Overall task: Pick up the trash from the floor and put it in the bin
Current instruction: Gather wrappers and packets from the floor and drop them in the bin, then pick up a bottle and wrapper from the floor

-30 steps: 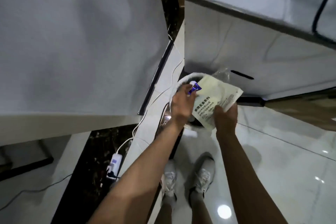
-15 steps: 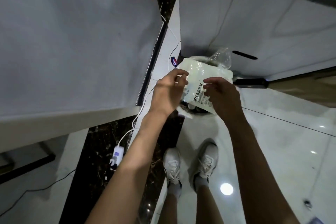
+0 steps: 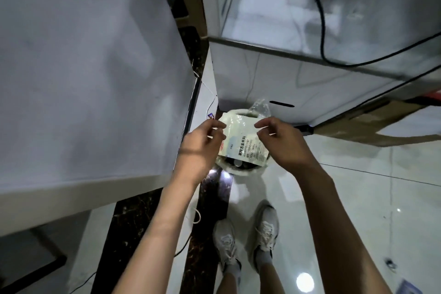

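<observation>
Both hands have drawn apart, baring the white plastic packet [image 3: 241, 141], which lies slanted across the mouth of the white bin [image 3: 241, 170]. The left hand [image 3: 201, 150] seems to pinch its upper left corner. The right hand [image 3: 284, 143] curls loosely at the upper right, grip unclear. Released crooked, the packet could slide off the rim onto the floor, where a blue wrapper [image 3: 211, 116] already lies. The print reads 家居五金系列, and the smaller lines blur.

White counter [image 3: 83, 67] fills the left, its edge running past a dark marble strip [image 3: 133, 234]. Top right, a glass case [image 3: 274, 7] with a black cable [image 3: 321, 38] looping across it. Cardboard [image 3: 381, 126] lies below that. Two white sneakers [image 3: 266, 231] stand side by side, with a thin white cord [image 3: 196, 216] just to their left.
</observation>
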